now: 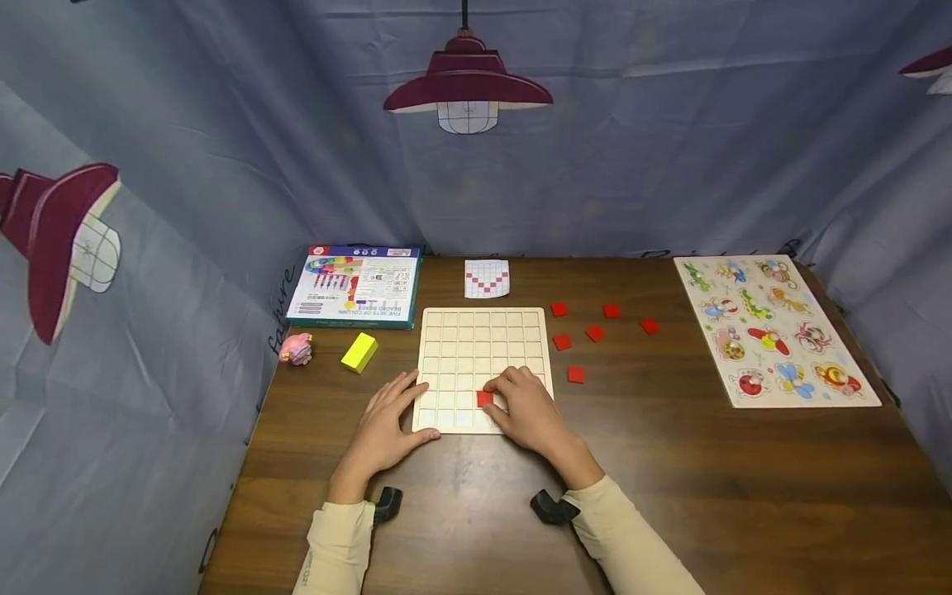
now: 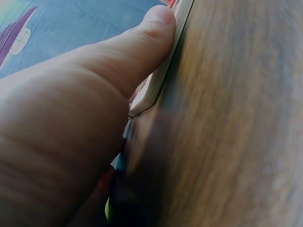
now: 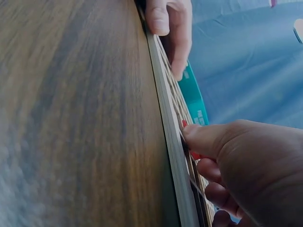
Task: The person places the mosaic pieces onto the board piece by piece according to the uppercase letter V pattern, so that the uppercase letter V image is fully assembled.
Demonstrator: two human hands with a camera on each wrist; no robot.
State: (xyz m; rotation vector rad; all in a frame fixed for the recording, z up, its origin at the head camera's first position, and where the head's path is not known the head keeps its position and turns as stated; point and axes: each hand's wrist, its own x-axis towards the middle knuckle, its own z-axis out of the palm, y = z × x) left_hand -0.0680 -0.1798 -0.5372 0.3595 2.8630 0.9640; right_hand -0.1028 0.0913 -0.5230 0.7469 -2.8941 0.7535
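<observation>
A pale wooden grid board [image 1: 457,355] lies flat on the table. At its lower left corner my left hand [image 1: 383,426] rests against the edge, thumb along the near side and the other fingers along the left side. Over the lower right part of the board, my right hand [image 1: 528,409] pinches a red square tile [image 1: 485,398] between thumb and fingers. In the right wrist view the thumb [image 3: 203,137] presses close to the grid, with a bit of red showing beside it. The left thumb [image 2: 147,38] overlaps the board's edge in the left wrist view.
Several loose red tiles [image 1: 575,374] lie right of the board. Behind it is a paper card [image 1: 487,279] with a red V pattern. To the left are a yellow block [image 1: 360,353], a pink toy figure [image 1: 296,349] and a flat box [image 1: 353,285]. An insect puzzle board [image 1: 777,330] lies far right.
</observation>
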